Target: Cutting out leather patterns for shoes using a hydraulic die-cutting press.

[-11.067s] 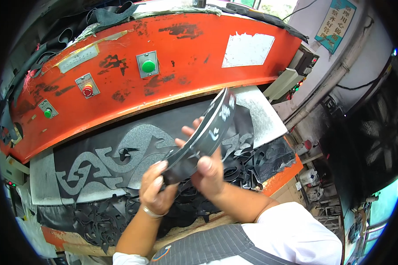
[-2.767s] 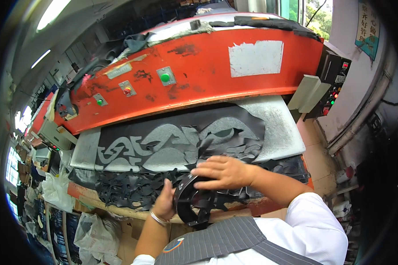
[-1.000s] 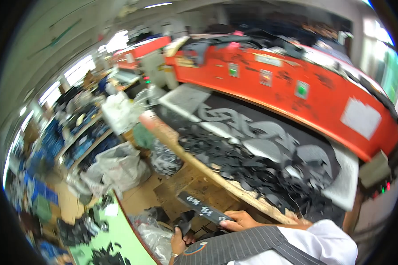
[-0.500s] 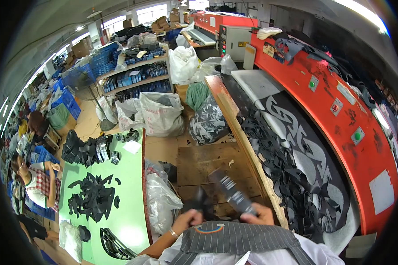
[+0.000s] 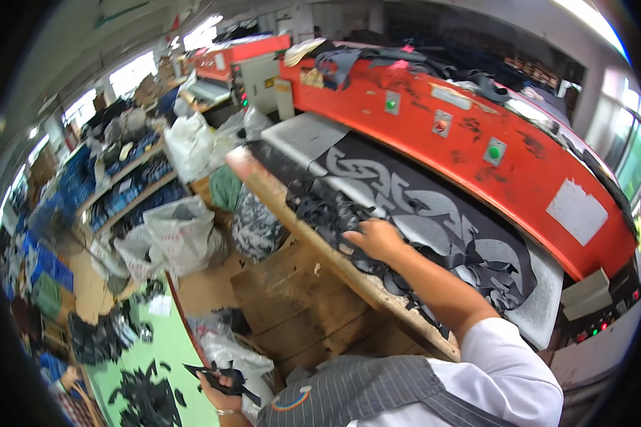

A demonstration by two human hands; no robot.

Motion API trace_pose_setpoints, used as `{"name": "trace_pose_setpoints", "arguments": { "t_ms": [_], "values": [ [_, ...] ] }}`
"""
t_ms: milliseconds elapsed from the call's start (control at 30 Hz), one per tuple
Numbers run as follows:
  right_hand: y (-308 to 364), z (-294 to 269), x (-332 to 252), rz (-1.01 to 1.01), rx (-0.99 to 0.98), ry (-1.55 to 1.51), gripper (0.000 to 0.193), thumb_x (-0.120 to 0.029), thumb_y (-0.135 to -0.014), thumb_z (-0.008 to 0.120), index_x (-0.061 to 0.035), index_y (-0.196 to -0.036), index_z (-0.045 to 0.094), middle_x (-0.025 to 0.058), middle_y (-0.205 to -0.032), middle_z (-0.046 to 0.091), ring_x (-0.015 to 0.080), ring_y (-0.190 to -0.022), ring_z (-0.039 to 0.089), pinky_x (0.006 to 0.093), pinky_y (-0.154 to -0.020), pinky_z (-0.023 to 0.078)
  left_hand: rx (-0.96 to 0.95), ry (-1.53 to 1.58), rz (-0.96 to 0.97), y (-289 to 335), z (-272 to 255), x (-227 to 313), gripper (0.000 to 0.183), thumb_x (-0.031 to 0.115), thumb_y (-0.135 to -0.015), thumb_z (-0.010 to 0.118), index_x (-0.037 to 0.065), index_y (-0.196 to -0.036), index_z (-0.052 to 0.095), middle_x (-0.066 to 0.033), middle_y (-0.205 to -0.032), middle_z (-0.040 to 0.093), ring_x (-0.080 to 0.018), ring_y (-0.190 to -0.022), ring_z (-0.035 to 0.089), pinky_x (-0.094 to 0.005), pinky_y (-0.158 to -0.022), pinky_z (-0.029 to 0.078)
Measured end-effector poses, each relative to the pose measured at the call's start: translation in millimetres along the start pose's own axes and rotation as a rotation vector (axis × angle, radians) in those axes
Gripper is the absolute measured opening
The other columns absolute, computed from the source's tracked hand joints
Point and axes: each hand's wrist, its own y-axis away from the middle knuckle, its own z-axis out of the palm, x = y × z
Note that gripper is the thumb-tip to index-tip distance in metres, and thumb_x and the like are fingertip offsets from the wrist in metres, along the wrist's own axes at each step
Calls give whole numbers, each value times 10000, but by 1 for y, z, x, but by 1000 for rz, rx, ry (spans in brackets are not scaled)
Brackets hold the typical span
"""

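Note:
My left hand [image 5: 219, 393] is low over the near end of the green table, closed round a few thin black cut-out pieces [image 5: 228, 378] with pointed ends. Stretched out to the right side, my right hand [image 5: 379, 240] is down at the heap of black scraps [image 5: 320, 213] along the wooden bench edge. Its fingers are curled among the dark scraps, and what they hold cannot be made out. Beyond it lies a dark sheet [image 5: 434, 206] with curved shapes cut out, showing the pale pad [image 5: 292, 136] beneath.
A long red press [image 5: 463, 128] with green and red buttons stands behind the pad. The green table [image 5: 160, 334] at left carries a pile of black pieces [image 5: 146, 398]. White sacks [image 5: 181, 235], a patterned bag [image 5: 256, 224] and loaded shelves stand farther back.
The view has swung right. My right hand has moved from in front of me to the bench scraps, and the dark printed strip no longer shows in it. My left hand still holds black pieces.

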Motion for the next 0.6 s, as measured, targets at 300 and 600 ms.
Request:
{"name": "trace_pose_setpoints", "arguments": {
  "t_ms": [300,600],
  "values": [
    [-81,119,35,34,-94,48,413,-411,-820,644,-64,-1042,664,190,-1068,622,354,-1041,589,439,-876,477,-188,-128,-533,21,42,-53,228,302,-1016,438,114,-897,492,-19,-760,405,-181,-722,429,-321,-648,413],
    [19,-6,172,104,350,5,492,-365,-791,698,-46,-1152,600,164,-1134,615,359,-1086,559,437,-940,432,-558,-597,-352,-43,165,-62,234,285,-1002,449,94,-876,497,-40,-796,478,-194,-732,472,-346,-777,448]
  ]
}}
